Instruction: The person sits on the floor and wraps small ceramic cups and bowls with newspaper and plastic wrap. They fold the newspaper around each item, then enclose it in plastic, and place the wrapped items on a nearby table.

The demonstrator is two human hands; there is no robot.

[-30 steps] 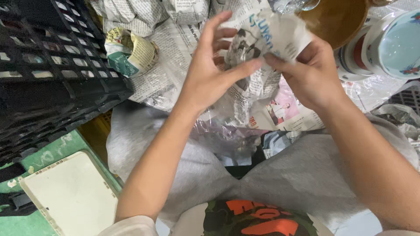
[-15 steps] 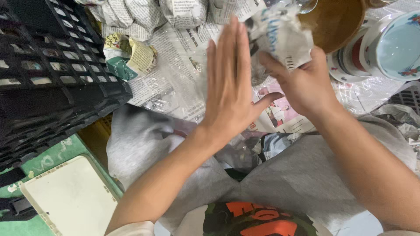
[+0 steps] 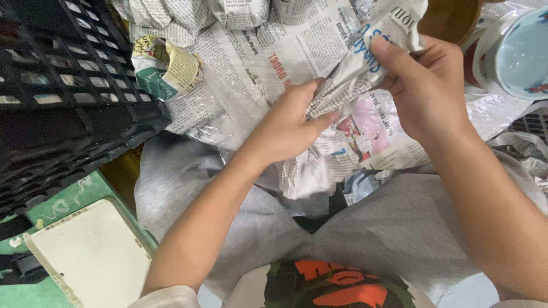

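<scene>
Both grips are closed on a newspaper bundle [image 3: 365,63], the left hand [image 3: 285,128] pinching its lower fold and the right hand [image 3: 425,85] cupping its top; it looks light, soft outside, likely fragile within.

2 hands counted: left hand [image 3: 285,128], right hand [image 3: 425,85]. 1 crumpled newspaper bundle [image 3: 365,57] gripped between them. 1 black plastic crate [image 3: 63,97] seen, 1 brown bowl [image 3: 451,20], 1 blue-glazed bowl [image 3: 519,51], 1 cream tray [image 3: 91,256]. Roughly 4 wrapped newspaper parcels [image 3: 165,68] spotted up top.
</scene>
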